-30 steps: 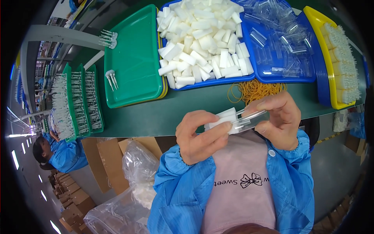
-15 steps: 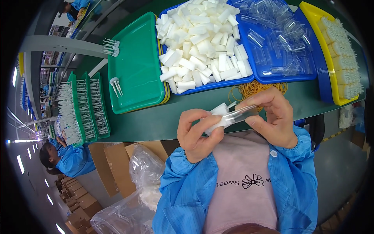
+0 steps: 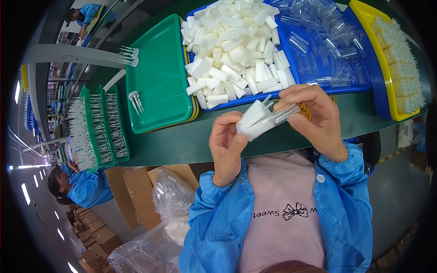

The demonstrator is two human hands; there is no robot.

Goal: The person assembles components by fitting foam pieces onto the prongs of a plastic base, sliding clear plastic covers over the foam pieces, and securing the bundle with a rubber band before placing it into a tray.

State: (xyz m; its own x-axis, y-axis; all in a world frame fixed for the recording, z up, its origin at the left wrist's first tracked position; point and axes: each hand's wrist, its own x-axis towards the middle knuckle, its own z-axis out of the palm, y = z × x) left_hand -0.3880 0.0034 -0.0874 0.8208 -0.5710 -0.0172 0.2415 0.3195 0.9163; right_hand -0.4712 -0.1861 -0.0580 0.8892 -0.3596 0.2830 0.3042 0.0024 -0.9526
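Note:
In front of my chest, my left hand [image 3: 226, 148] pinches the left end of a white foam piece [image 3: 251, 119] between thumb and fingers. A clear plastic sleeve [image 3: 283, 113] runs from the foam toward the right, where my right hand [image 3: 318, 120] grips its end between thumb and fingertips. A thin pale stem [image 3: 267, 98] sticks out from the foam's upper side. How far the sleeve reaches around the foam, I cannot tell. Orange rubber bands [image 3: 306, 110] lie on the green table, mostly hidden behind my right hand.
A blue tray [image 3: 214, 108] heaped with white foam pieces stands ahead, beside another blue tray [image 3: 314, 92] of clear sleeves. Left are a green tray [image 3: 159, 82] with a few white-headed sticks and racks [image 3: 104, 129] of similar ones. A yellow tray [image 3: 359, 9] stands right; cardboard boxes [image 3: 132, 191] lie below.
The foam piece and sleeve have risen and tilted, moving slightly away from me. My left fingers have shifted from over the sleeve to the foam's left end.

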